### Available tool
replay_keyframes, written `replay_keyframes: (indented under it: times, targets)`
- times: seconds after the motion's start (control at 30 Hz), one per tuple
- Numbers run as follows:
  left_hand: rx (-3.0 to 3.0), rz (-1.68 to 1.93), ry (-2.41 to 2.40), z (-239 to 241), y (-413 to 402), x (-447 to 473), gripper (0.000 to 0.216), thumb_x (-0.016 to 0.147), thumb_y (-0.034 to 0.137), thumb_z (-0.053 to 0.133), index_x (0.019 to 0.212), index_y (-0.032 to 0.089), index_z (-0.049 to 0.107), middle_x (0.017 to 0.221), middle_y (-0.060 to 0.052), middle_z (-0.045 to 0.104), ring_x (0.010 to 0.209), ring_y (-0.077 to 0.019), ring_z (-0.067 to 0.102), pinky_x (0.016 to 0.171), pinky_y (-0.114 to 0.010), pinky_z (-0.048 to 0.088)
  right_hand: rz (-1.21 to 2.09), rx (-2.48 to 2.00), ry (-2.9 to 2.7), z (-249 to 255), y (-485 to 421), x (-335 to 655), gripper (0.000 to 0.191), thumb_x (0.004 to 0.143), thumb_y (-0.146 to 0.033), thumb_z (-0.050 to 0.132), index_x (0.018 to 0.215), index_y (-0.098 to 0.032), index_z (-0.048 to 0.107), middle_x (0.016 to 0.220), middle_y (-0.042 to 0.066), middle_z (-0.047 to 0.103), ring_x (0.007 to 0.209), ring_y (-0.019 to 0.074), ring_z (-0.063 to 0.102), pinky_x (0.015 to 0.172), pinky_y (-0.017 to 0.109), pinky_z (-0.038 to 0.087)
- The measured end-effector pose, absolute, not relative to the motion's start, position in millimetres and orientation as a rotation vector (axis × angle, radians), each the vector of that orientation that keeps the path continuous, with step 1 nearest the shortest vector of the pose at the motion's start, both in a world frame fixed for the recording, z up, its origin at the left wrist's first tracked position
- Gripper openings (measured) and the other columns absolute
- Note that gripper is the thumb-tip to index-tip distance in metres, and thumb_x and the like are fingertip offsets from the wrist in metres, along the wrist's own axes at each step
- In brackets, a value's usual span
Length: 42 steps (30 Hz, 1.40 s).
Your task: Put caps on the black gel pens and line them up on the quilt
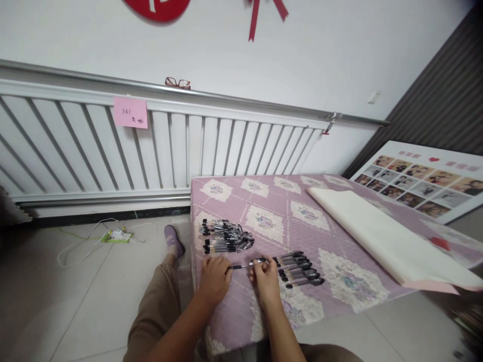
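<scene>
A slim pen (238,267) with black and clear parts spans the gap between my two hands, just above the table cover. My left hand (217,277) is closed, its fingertips gripping the black end. The fingers of my right hand (266,278) pinch the pen farther along and hide part of it. Beyond my left hand lies a pile of black-and-clear pens (222,236), their right ends overlapping. To the right of my right hand, a second group of pens (302,270) lies in slanted rows.
The table (241,322) has a purple quilted floral cover. A large cream sheet (377,236) lies on its right part, near a photo board (422,181). A white radiator (234,146) runs behind; glasses (177,83) rest on its pipe. A power strip (116,235) with cables lies on the floor.
</scene>
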<state>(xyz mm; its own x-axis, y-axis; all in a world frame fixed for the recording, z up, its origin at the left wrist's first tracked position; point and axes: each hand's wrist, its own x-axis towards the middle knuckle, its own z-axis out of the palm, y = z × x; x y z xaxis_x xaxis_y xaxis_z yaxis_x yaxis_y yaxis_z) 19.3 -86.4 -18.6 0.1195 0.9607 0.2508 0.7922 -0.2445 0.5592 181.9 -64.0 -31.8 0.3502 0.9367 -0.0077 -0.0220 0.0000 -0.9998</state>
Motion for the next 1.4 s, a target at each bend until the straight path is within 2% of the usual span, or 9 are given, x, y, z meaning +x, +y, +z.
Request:
replay_keyframes:
  times: [0.13, 0.37, 0.67, 0.87, 1.03, 1.4]
  targets:
    - [2.121, 0.820, 1.734, -17.8, -86.6, 19.3, 0.016, 0.086, 0.021, 0.048, 0.091, 0.025, 0.063, 0.096, 0.000, 0.064, 0.099, -0.0205, 0.053, 0.102, -0.043, 0.024, 0.961, -1.323, -1.027, -32.2, -67.0, 179.2, 0.047, 0.077, -0.044, 0.059, 0.114, -0.022, 0.041, 0.062, -0.009, 0.049, 0.048, 0.0118, 0.055, 0.042, 0.022, 0.043]
    - [2.121, 0.819, 1.736, -18.4, -86.7, 18.8, 0.018, 0.087, 0.021, 0.047, 0.094, 0.025, 0.063, 0.099, -0.001, 0.064, 0.101, -0.0205, 0.053, 0.101, -0.043, 0.025, 0.959, -1.384, -1.195, -35.6, -69.2, 176.3, 0.033, 0.076, -0.043, 0.060, 0.099, -0.021, 0.051, 0.055, -0.008, 0.050, 0.048, 0.0134, 0.051, 0.046, 0.024, 0.040]
    - [2.146, 0.762, 1.681, -20.6, -85.0, 17.1, 0.017, 0.087, 0.022, 0.048, 0.095, 0.025, 0.063, 0.098, -0.001, 0.063, 0.101, -0.0201, 0.053, 0.100, -0.042, 0.026, 0.972, -1.340, -1.545, -22.3, -74.5, 175.7, 0.020, 0.076, -0.039, 0.059, 0.085, -0.021, 0.062, 0.075, 0.001, 0.065, 0.069, 0.0177, 0.058, 0.064, 0.028, 0.045]
    - [2.136, 0.820, 1.713, -23.6, -85.5, 17.4, 0.020, 0.088, 0.023, 0.048, 0.102, 0.026, 0.062, 0.103, -0.001, 0.063, 0.104, -0.0211, 0.052, 0.102, -0.044, 0.025, 0.952, -1.344, -1.419, -26.2, -74.1, 177.8, 0.029, 0.074, -0.046, 0.060, 0.087, -0.021, 0.063, 0.070, 0.001, 0.065, 0.063, 0.0180, 0.057, 0.058, 0.028, 0.044]
    - [2.162, 0.774, 1.738, -19.7, -86.2, 18.0, 0.022, 0.090, 0.023, 0.044, 0.101, 0.026, 0.063, 0.102, -0.002, 0.064, 0.103, -0.0215, 0.053, 0.101, -0.046, 0.025, 0.977, -1.390, -1.323, -30.1, -74.3, 179.6, 0.035, 0.076, -0.051, 0.056, 0.093, -0.021, 0.062, 0.061, 0.000, 0.061, 0.055, 0.0169, 0.054, 0.052, 0.027, 0.042]
    - [2.143, 0.791, 1.666, -23.2, -84.1, 16.4, 0.022, 0.089, 0.019, 0.043, 0.095, 0.025, 0.064, 0.097, -0.002, 0.064, 0.100, -0.0201, 0.053, 0.102, -0.043, 0.024, 1.058, -1.342, -1.458, -28.0, -74.5, 182.9, 0.027, 0.080, -0.049, 0.054, 0.086, -0.022, 0.058, 0.065, -0.002, 0.058, 0.060, 0.0158, 0.053, 0.056, 0.026, 0.041]
